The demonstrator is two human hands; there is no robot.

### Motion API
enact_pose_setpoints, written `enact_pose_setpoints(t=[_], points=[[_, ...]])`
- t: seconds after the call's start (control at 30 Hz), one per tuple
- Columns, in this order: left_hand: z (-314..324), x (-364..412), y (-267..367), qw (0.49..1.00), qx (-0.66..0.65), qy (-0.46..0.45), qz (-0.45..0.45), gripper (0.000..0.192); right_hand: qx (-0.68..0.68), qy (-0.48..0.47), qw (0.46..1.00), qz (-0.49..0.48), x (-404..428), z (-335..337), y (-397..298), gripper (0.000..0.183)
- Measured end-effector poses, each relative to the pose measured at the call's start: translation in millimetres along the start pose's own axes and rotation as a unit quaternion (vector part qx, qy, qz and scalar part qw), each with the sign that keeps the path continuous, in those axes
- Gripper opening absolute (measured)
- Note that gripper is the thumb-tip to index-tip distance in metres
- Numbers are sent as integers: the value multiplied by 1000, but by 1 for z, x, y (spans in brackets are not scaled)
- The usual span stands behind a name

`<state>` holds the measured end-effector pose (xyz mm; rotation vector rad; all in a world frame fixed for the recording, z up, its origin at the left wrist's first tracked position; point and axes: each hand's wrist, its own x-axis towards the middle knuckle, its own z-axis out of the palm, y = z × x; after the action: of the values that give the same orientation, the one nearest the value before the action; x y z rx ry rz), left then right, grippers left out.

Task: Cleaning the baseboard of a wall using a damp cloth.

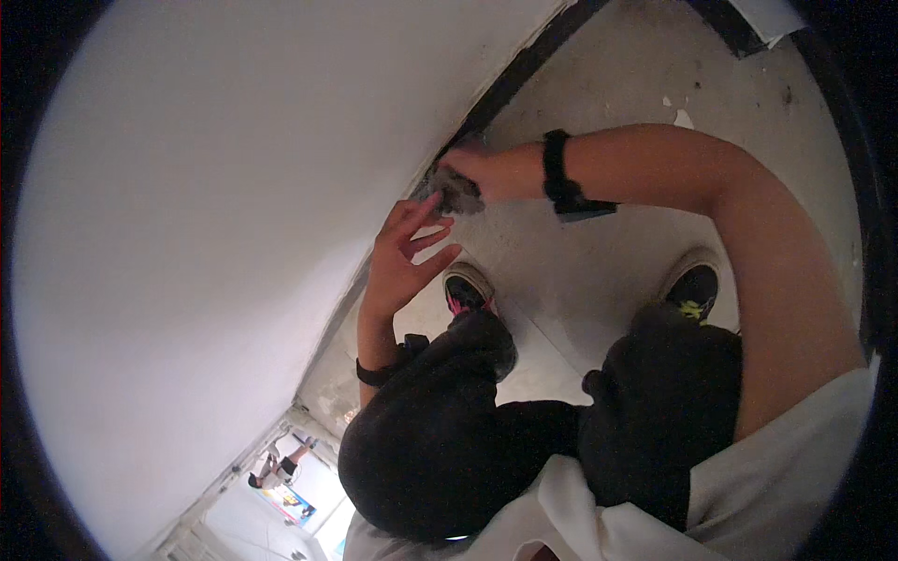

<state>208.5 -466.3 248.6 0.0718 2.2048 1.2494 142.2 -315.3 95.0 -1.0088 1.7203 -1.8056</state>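
Observation:
My right hand (477, 165) is against the foot of the white wall (224, 175), gripping a crumpled grey rag (459, 195). Part of the rag is hidden beneath that hand. Along the wall's base, a dark skirting strip (526, 73) runs up to where the rag is. My left hand (403, 252) is beside the rag with its fingers apart. One fingertip overlaps the rag in the picture; whether it touches is hard to tell. Black bands circle both wrists, and the right one (558, 172) carries a small dark box.
Below me is a stained, light floor (554, 259), with my black shoes (691, 287) on it. White scraps (682, 119) lie towards the far side. Dark trim (835, 126) edges the floor at right. A distant person (273, 468) is near a colourful poster (289, 503).

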Motion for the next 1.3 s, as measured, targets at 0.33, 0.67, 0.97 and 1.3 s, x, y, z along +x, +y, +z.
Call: enact_pose_setpoints(t=[0.33, 0.67, 0.97, 1.3], points=[[0, 26, -78, 948, -194, -96, 232, 64, 359, 435, 743, 360, 7, 3, 10, 40], [-7, -10, -116, 940, -262, 190, 109, 29, 403, 483, 719, 295, 35, 73, -39, 31], [-6, 5, -92, 953, -120, 248, 123, 18, 464, 360, 762, 272, 30, 93, 20, 21], [19, -29, -109, 952, -23, 272, 135, 15, 247, 222, 940, -79, 5, 162, 88, 10]])
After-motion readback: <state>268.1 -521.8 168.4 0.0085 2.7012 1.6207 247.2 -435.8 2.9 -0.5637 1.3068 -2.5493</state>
